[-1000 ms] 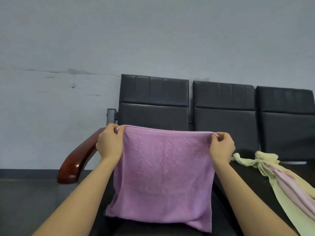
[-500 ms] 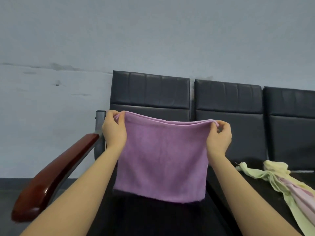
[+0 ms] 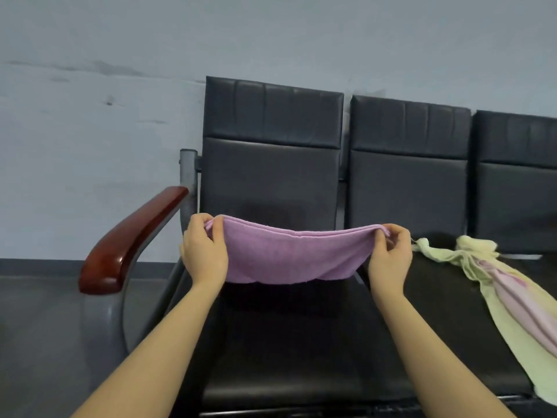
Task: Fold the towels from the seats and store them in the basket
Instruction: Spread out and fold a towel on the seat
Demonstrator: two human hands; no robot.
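— Over the leftmost seat (image 3: 280,351) of the row, what is being held?

— A purple towel (image 3: 289,257) is held up in the air, already doubled into a short band. Its top edge is pinched at the left end by the left hand (image 3: 205,254) and at the right end by the right hand (image 3: 390,257). Both grips are closed on the cloth, thumb against curled fingers, and the band sags a little between them, clear of the cushion.

— Which step is judged to be in hand?

— The folding of this one towel, probably partway: at least two layers seem to be stacked at the top edge, though the exact count cannot be made out from this angle. Storing has not been reached, and no basket is seen anywhere in the view.

— What is called for next?

— Most likely another fold. The two ends would have to be brought together, so that the band is halved across its width, or the towel could be laid on the seat and folded there. The edges should be kept matched while that is done, since loose terry cloth slips out of line easily.

— Is more work left?

— Yes. A pale yellow towel (image 3: 452,260) is lying crumpled on the next seat to the right, with a pink towel (image 3: 518,306) bunched on top of it. Neither has been folded.
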